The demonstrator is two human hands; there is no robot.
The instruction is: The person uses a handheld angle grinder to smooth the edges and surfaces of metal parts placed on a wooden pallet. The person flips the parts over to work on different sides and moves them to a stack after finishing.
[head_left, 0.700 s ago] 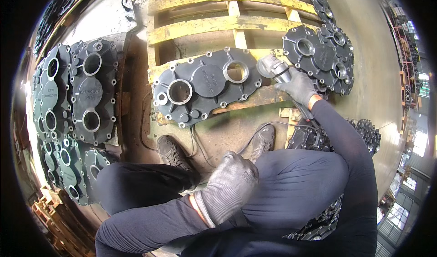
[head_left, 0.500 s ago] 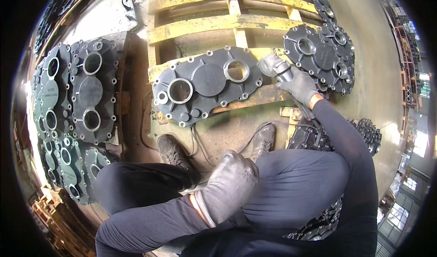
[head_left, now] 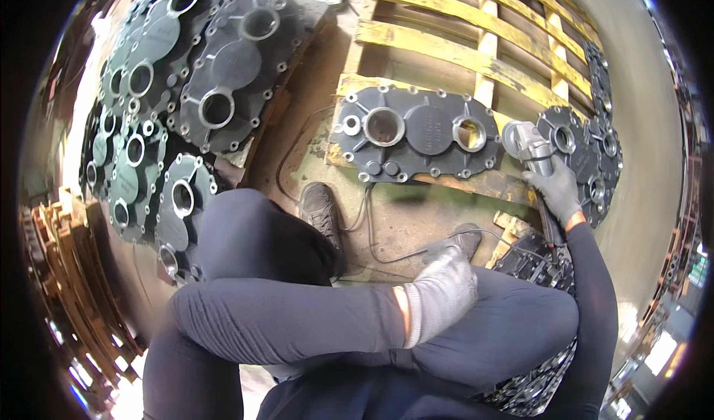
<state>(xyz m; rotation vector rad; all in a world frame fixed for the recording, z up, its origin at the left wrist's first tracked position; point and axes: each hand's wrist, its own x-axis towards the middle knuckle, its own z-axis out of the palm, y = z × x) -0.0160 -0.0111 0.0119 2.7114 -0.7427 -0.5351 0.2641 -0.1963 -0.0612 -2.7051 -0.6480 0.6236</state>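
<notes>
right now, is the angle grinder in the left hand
No, the right hand grips the angle grinder, while the left hand is down by the right thigh, apart from it.

bright light makes the floor shine on the right; straight things bend near the black rim.

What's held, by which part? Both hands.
Right gray-gloved hand: silver-headed, dark-bodied angle grinder, gripped around its body just behind the metal head. Left gray-gloved hand: nothing visible in it.
</notes>
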